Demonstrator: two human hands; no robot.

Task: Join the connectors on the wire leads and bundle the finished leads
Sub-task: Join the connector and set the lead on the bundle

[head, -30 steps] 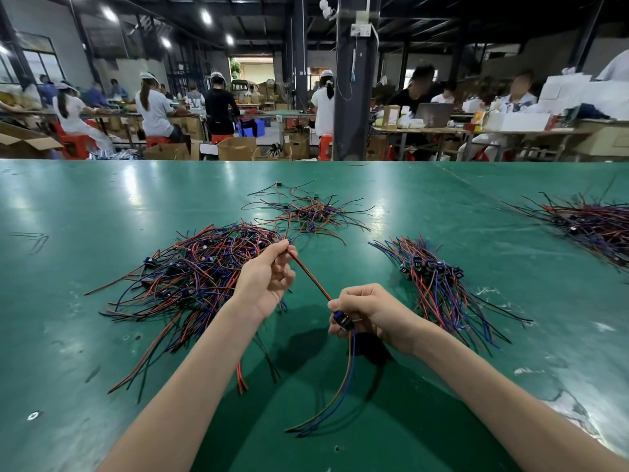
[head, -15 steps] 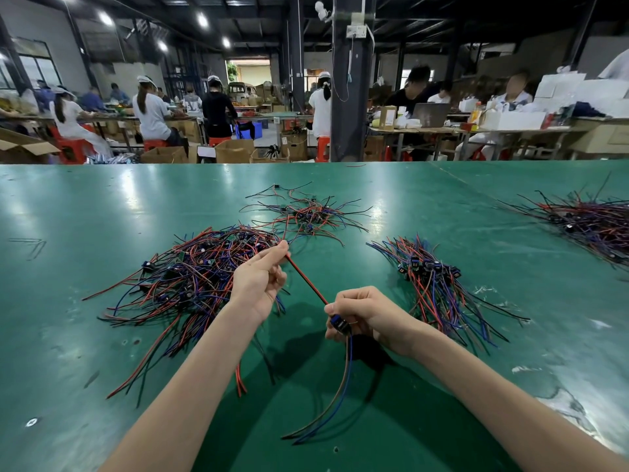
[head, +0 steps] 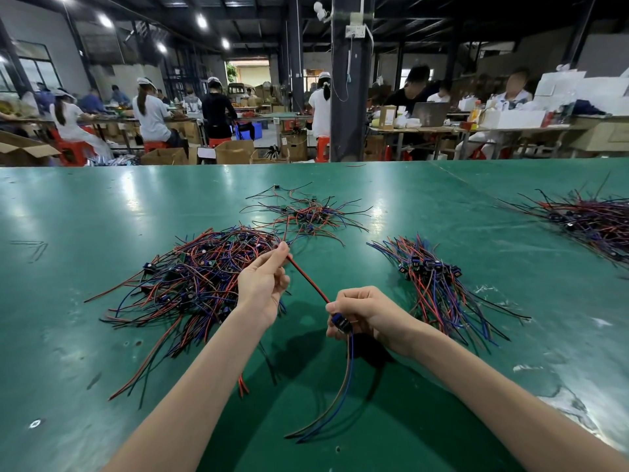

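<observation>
Change since a second ago is slight: lead [head: 308, 275] is kept stretched right of the pile [head: 190, 281], pinched at its far end by left hand [head: 262, 284] fingertips, its connector [head: 340, 323] gripped in curled right hand [head: 369, 311] fingers. Joining is judged near done; bundling is outstanding.

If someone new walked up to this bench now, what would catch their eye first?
In the centre, the left hand pinches a red-and-black lead stretched straight to the blue connector gripped in the right hand. Left of them a big tangle of red, blue and black leads sprawls on the green table; a neater fanned bundle lies to their right.
</observation>
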